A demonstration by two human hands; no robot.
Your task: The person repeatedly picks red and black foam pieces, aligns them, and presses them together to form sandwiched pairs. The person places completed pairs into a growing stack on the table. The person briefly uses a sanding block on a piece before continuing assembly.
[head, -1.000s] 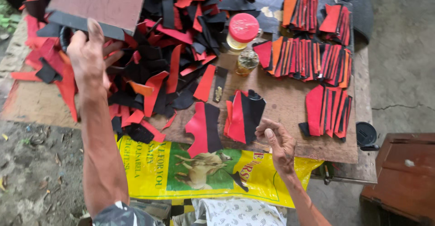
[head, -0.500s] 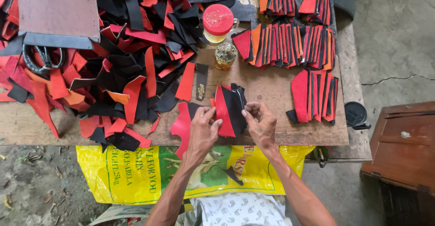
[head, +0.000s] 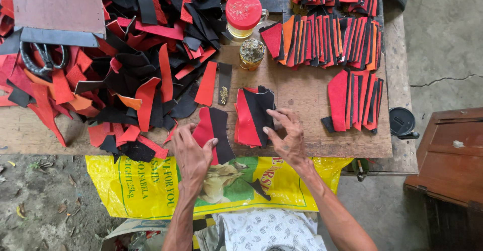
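Several rows of paired pieces [head: 332, 29] already lay sorted; a big loose heap [head: 136, 65] remained. Left hand [head: 193, 153], fingers spread, pressed a red-and-black piece [head: 214, 130] at the table [head: 302, 92] edge; right hand [head: 287, 138] fingertips touched a stack [head: 254, 115].

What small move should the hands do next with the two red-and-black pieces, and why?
Probably the left hand lifts the red-and-black piece it rests on and lays it on the small stack under the right hand. The two lie side by side, look alike, and finished rows already lie beyond.
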